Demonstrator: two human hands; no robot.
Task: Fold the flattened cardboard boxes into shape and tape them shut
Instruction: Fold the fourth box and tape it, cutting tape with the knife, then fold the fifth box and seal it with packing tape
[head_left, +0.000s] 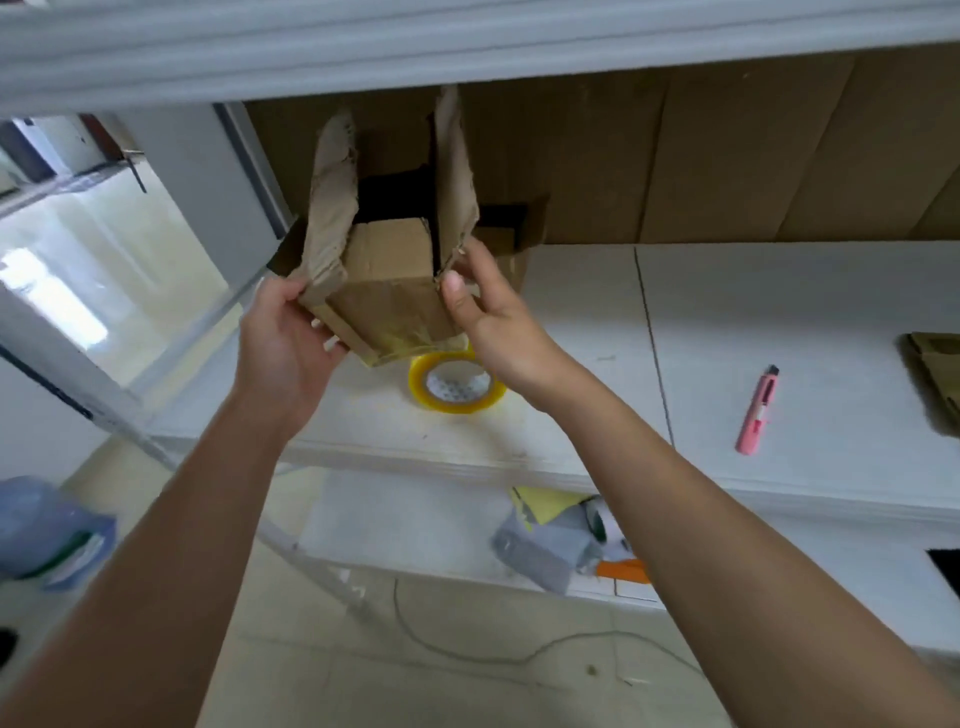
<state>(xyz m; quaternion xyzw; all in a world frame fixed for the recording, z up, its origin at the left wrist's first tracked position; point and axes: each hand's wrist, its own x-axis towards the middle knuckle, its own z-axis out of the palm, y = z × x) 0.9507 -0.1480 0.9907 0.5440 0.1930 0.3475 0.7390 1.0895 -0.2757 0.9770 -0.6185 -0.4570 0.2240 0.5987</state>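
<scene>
Cardboard box (387, 291): held in the air above the shelf board (779, 322), tilted, open end away from the camera, two long flaps standing up. Left flap (332, 197) is wrinkled and limp; right flap (453, 176) is straighter with a ragged lower edge. Yellowish tape already shows along the box's near bottom edge.

Handling, judged: light, empty, worn corrugated board. Walls are probably still stiff enough to take a squeeze; flaps are soft and likely to tear at the creases. Best hold is on the side walls near the corners, not on the flaps.

Left hand (285, 343): on the box's left side, thumb at the base of the limp flap, fingers curled under and round the wall, clamped on the box.
Right hand (488, 317): on the box's right side, thumb pressed to the near right corner, fingers behind the wall, gripping.

Tape roll (456, 383): directly below the box, lying flat on the shelf board.
Second open box (511, 239): just behind and right of the held box.
Pink cutter (757, 410): well to the right of the box, on the same board.
</scene>
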